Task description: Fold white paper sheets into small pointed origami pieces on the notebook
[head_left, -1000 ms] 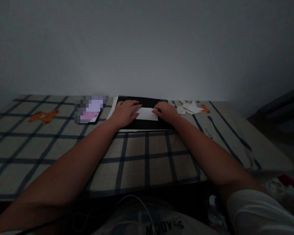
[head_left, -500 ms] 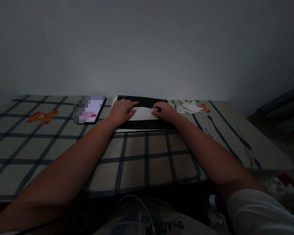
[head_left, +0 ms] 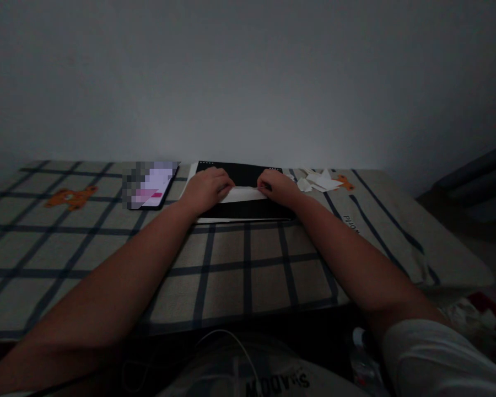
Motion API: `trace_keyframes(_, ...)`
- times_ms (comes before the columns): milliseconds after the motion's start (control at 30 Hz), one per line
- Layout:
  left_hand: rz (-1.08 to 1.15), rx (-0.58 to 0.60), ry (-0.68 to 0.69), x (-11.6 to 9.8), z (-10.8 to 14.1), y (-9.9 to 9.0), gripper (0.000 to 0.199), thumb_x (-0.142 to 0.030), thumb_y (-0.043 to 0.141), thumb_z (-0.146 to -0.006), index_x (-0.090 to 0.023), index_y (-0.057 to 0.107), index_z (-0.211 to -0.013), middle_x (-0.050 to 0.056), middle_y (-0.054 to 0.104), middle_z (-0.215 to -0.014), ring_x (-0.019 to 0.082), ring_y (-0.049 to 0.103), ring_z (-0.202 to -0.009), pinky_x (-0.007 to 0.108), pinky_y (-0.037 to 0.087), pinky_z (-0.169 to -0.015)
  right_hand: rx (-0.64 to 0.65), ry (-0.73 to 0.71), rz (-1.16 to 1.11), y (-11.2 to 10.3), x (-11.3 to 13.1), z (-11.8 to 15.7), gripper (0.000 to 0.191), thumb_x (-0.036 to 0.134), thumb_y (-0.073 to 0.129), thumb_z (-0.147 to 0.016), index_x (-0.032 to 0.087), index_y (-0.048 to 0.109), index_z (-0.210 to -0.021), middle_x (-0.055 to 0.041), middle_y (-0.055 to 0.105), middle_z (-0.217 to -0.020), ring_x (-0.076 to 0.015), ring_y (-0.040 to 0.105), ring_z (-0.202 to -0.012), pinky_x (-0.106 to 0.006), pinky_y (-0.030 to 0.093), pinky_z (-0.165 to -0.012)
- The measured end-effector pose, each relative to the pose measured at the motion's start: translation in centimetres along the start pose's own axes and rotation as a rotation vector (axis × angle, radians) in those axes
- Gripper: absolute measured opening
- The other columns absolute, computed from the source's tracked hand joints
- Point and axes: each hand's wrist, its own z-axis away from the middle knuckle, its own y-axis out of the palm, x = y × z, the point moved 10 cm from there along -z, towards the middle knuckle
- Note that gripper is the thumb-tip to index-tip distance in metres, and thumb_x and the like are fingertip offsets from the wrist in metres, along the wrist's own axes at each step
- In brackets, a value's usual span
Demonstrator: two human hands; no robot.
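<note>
Atop the black pad (head_left: 243, 209), both hands (head_left: 209, 190) (head_left: 278, 187), pinched closed, grip white paper (head_left: 244, 194) that lay flat earlier

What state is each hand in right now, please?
Left hand: closed, holding the left side of the white paper.
Right hand: closed, holding the white paper's right side.

A dimly lit grey wall (head_left: 248, 82) stands behind the cloth-covered table (head_left: 227, 284).
</note>
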Motion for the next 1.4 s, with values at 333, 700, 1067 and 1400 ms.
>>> trace_keyframes(333,-0.008,0.11,0.033,-1.4,0.4,0.2,0.036,-0.047,0.058,-0.087,-0.022,0.066,-0.112,0.005,0.068,-0.117,0.025,0.06,-0.109,0.036,0.047,-0.089,0.022,-0.006,0.036,0.1,0.3,0.2,0.011,0.013,0.055,-0.082,0.019,0.062,-0.089,-0.0082,0.063,-0.096,-0.022,0.053,-0.091,-0.032,0.038,-0.077)
trace_keyframes(700,0.017,0.177,0.015,-0.9,0.5,0.5,0.039,-0.049,0.061,-0.086,-0.024,0.067,-0.116,0.005,0.07,-0.116,0.024,0.062,-0.11,0.034,0.046,-0.09,0.081,-0.052,0.035,-0.3,1.6,0.5,0.033,0.046,0.067,-0.083,0.017,0.064,-0.097,-0.0092,0.064,-0.099,-0.0228,0.055,-0.091,-0.032,0.038,-0.077)
trace_keyframes(1067,0.032,0.182,0.063,-1.3,0.6,0.6,0.039,-0.042,0.058,-0.087,-0.022,0.065,-0.119,0.005,0.07,-0.116,0.023,0.063,-0.108,0.033,0.046,-0.09,0.147,-0.061,0.066,0.0,2.4,0.6,0.045,0.05,0.071,-0.081,0.016,0.068,-0.11,-0.0111,0.068,-0.106,-0.0255,0.057,-0.096,-0.035,0.04,-0.082)
trace_keyframes(1400,-0.021,0.084,0.14,-1.8,0.2,-0.1,0.03,-0.037,0.057,-0.09,-0.019,0.068,-0.111,0.007,0.069,-0.117,0.024,0.061,-0.109,0.035,0.045,-0.094,0.139,-0.077,0.085,-0.2,3.1,0.5,0.035,0.041,0.067,-0.083,0.018,0.069,-0.109,-0.0084,0.068,-0.104,-0.0228,0.059,-0.094,-0.032,0.039,-0.077)
